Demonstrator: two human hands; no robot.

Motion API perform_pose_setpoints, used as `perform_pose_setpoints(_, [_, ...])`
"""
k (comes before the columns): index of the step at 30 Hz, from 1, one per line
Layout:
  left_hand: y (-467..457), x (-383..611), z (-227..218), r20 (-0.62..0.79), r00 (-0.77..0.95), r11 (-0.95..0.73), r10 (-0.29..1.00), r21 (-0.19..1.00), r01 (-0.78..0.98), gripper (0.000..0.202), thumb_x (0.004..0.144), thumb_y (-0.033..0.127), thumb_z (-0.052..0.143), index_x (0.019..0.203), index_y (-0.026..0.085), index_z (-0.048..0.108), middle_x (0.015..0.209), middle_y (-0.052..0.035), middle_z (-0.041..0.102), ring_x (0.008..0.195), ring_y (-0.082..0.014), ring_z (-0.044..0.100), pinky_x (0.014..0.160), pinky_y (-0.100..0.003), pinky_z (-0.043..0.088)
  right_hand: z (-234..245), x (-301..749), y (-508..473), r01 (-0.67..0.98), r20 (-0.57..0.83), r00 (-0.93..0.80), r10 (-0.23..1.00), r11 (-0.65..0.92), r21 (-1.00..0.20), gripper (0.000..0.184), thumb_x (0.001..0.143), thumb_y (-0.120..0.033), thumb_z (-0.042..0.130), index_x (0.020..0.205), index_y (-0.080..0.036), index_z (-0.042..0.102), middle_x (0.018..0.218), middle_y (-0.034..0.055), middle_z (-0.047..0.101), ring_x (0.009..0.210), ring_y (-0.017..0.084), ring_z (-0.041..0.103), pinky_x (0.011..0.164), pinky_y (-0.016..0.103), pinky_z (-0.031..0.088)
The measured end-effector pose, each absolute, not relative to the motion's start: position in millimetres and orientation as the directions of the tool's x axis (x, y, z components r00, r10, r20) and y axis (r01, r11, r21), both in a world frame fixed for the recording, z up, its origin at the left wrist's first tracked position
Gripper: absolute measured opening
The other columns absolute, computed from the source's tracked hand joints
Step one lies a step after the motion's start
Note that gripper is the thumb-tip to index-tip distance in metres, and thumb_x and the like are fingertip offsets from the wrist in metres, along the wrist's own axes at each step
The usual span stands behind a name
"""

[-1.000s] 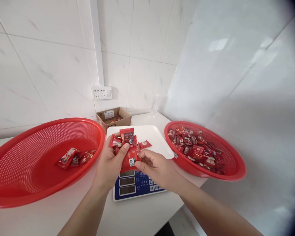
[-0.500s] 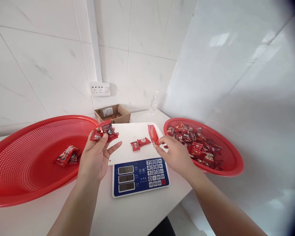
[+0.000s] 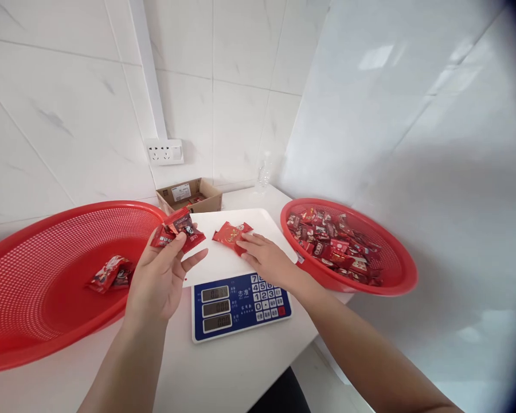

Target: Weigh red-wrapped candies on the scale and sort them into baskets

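Note:
My left hand [image 3: 159, 275] is raised over the gap between the left red basket [image 3: 38, 321] and the scale, with thumb and fingers closed on a small bunch of red candy packets [image 3: 178, 229]. My right hand [image 3: 264, 258] rests on the white scale tray [image 3: 223, 264], its fingers closed on red candy packets [image 3: 231, 234] that lie on the tray. The blue scale panel [image 3: 241, 304] with its keypad sits just below both hands.
The left basket holds a few red packets [image 3: 109, 272]. A second red basket [image 3: 391, 269] at the right is filled with several packets. An open cardboard box [image 3: 189, 195] and a clear bottle [image 3: 263, 175] stand at the back by the tiled wall. The counter edge runs below the scale.
My left hand lifted a bunch of packets off the tray and moved left. My right hand swung out toward the right basket with a packet, then came back onto the tray packets.

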State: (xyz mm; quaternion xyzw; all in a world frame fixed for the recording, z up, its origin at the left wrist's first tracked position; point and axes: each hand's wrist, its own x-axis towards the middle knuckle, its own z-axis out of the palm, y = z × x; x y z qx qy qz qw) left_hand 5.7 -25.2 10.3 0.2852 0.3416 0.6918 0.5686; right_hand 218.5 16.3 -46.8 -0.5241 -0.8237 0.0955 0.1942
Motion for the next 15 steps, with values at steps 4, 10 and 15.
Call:
perform_pose_setpoints(4, [-25.1,3.7,13.5,0.006,-0.216,-0.135,0.976,0.797,-0.589,0.004,0.082,0.018,0.069,0.08,0.021,0.072,0.086,0.001,0.073,0.076,-0.0122,0.069,0.063,-0.029,0.066,-41.2,225.0,19.8,0.828,0.237,-0.339,0.91,0.408,-0.383,0.04,0.094,-0.029,0.046,0.129,-0.021,0.063,0.142,0.008,0.055,0.138,0.026,0.042,0.115,0.049,0.033])
perform_pose_setpoints(10, [-22.5,1.3,17.7,-0.031,-0.261,-0.134,0.965,0.796,-0.591,0.013,0.088,0.019,0.061,0.083,0.02,0.073,0.08,0.0003,0.074,0.073,-0.0124,0.071,0.057,-0.022,0.063,-16.9,293.8,11.7,0.892,0.237,-0.108,0.966,0.2,-0.406,0.039,0.093,-0.025,0.042,0.126,-0.018,0.063,0.135,0.0124,0.061,0.126,0.027,0.055,0.107,0.048,0.04])
perform_pose_setpoints(15, [-22.9,5.5,16.7,-0.045,-0.241,-0.107,0.97,0.807,-0.581,0.009,0.084,0.018,0.065,0.082,0.02,0.074,0.078,0.0019,0.074,0.07,-0.0121,0.071,0.056,-0.02,0.063,-22.3,352.3,22.7,0.903,0.027,-0.05,0.998,0.057,-0.426,0.024,0.081,-0.02,0.06,0.099,-0.025,0.075,0.106,0.0077,0.076,0.091,0.028,0.072,0.081,0.042,0.056])
